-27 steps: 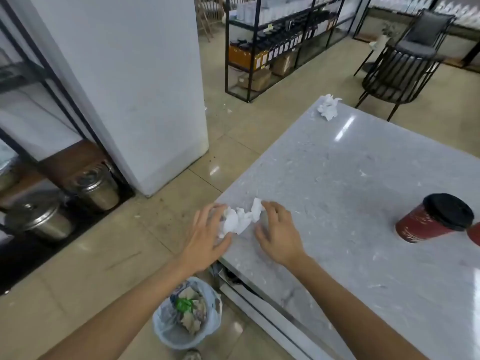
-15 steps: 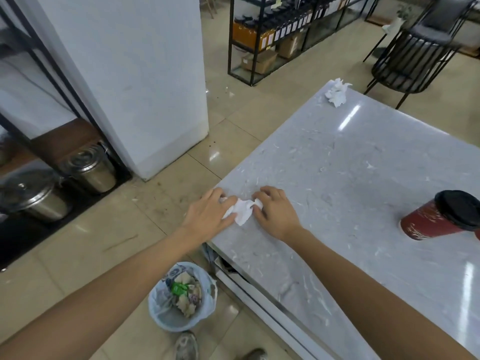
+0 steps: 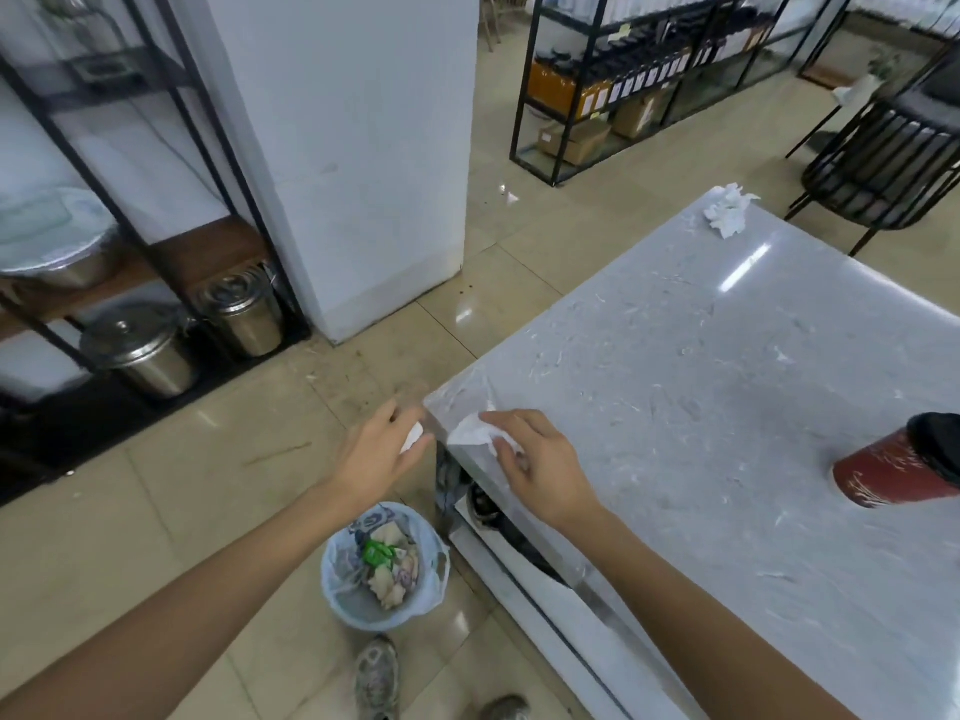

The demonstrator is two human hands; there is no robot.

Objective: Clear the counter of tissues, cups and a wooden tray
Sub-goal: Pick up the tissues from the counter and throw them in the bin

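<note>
Big grey marble counter [image 3: 727, 407], red cup [image 3: 893, 472] lying tipped at its right edge, lined bin [image 3: 384, 566] on the floor below the corner. Right hand [image 3: 540, 467] presses a tissue [image 3: 470, 433] flat at the near corner, left hand [image 3: 376, 452] just off the edge pinching a white scrap [image 3: 413, 437], another crumpled tissue [image 3: 727, 216] at the far corner

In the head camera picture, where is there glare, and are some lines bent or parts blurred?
Head view: a bright glare streak lies on the counter near the far crumpled tissue; smaller reflections shine on the floor tiles; the wide lens bows the black shelf frame at left; the left hand looks slightly motion-blurred.
</note>
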